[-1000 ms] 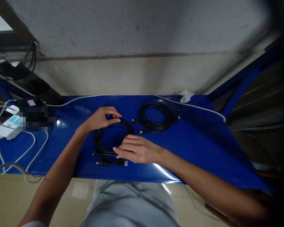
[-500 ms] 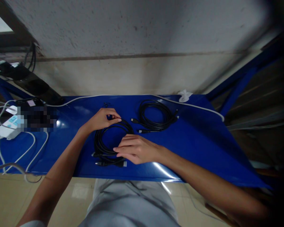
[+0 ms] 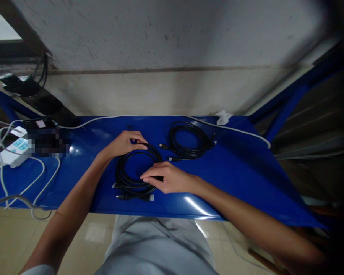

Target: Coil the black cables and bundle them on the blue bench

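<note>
A coiled black cable (image 3: 124,173) lies on the blue table (image 3: 232,168) in front of me, its plug ends poking out at the near side. My left hand (image 3: 123,144) pinches the far side of this coil between thumb and fingers. My right hand (image 3: 167,178) rests on the coil's near right side, fingers curled over the strands. A second coiled black cable (image 3: 189,141) lies just beyond, to the right, untouched.
A white power strip (image 3: 14,149) with white cords (image 3: 25,183) sits at the table's left end. A white cable (image 3: 235,130) runs along the far edge past a white lump (image 3: 223,116). A wall stands close behind; blue frame bars rise at the right.
My right hand has slid a little away from me along the coil and its fingers have curled more tightly round the strands. The left hand has stayed in place.
</note>
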`<state>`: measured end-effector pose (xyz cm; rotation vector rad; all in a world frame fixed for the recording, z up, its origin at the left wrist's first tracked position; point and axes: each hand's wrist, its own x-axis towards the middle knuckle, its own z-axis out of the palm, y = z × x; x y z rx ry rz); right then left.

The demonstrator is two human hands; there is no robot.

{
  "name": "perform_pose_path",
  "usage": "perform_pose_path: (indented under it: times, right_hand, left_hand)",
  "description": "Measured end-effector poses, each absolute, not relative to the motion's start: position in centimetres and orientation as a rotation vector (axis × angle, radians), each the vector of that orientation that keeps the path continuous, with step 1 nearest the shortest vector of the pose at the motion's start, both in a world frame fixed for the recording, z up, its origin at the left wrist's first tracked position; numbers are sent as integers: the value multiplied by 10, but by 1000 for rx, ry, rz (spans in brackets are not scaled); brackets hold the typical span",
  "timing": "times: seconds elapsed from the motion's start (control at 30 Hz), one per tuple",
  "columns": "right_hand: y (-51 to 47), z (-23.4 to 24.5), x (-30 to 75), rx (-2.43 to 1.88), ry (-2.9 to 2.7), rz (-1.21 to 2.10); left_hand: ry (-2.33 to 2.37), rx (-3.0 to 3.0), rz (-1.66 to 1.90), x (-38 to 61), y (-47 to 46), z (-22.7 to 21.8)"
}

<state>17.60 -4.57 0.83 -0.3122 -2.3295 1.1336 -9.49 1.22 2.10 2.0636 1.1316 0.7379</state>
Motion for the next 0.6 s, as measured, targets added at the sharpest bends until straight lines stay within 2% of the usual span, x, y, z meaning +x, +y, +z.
perform_pose_path:
  times: [0.6]
  right_hand:
    - [-45,11,171,-436,-2290,1025]
  left_hand:
    - [1131,2001,767,-94,10,27]
